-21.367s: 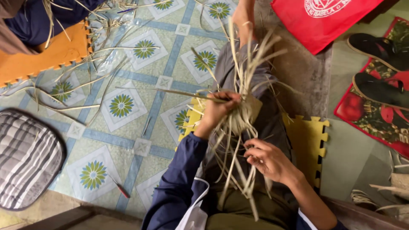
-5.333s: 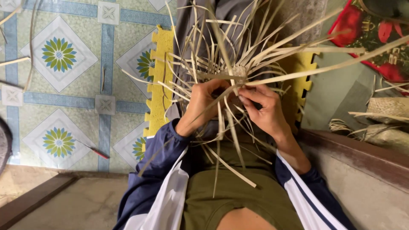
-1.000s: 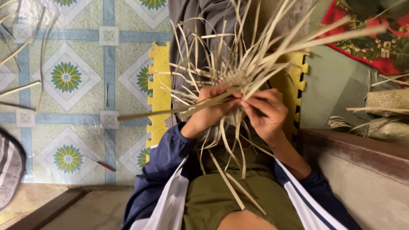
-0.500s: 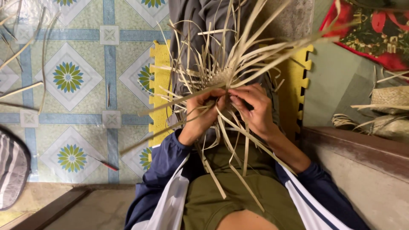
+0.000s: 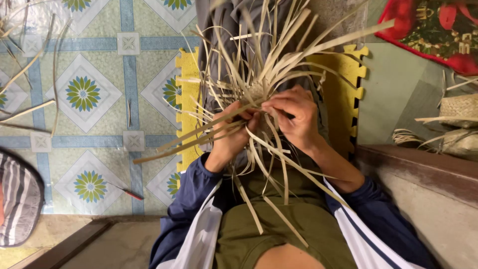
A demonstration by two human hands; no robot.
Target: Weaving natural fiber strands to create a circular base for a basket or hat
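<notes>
- The left hand (image 5: 234, 137) is curled around the lower side of a bundle of pale palm-leaf strips (image 5: 254, 84) — its grip is closed on several strips that run out to the left over the floor.
- The right hand (image 5: 294, 117) is just beside it, fingers bent, pinching strips near the woven centre of the bundle; the two hands nearly touch at the fingertips.
- The bundle sits above the person's lap, held up in front of the body, with loose ends fanning upward and to the right and others hanging down over the olive-green shorts (image 5: 279, 224).
- Both arms wear dark blue sleeves (image 5: 191, 194) with white panels.
- Under the legs lies a yellow foam puzzle mat (image 5: 186, 94), its toothed edge showing on both sides.
- The tiled floor (image 5: 89, 124) has a blue-and-green flower pattern — a few stray strips (image 5: 27, 74) lie on it at the upper left.
- A striped cushion (image 5: 17, 199) is at the left edge, and a small red-tipped tool (image 5: 127, 192) lies on the tiles near it.
- At the right, woven straw pieces (image 5: 458, 119) rest beyond a brown ledge (image 5: 418, 169), well apart from the hands.
</notes>
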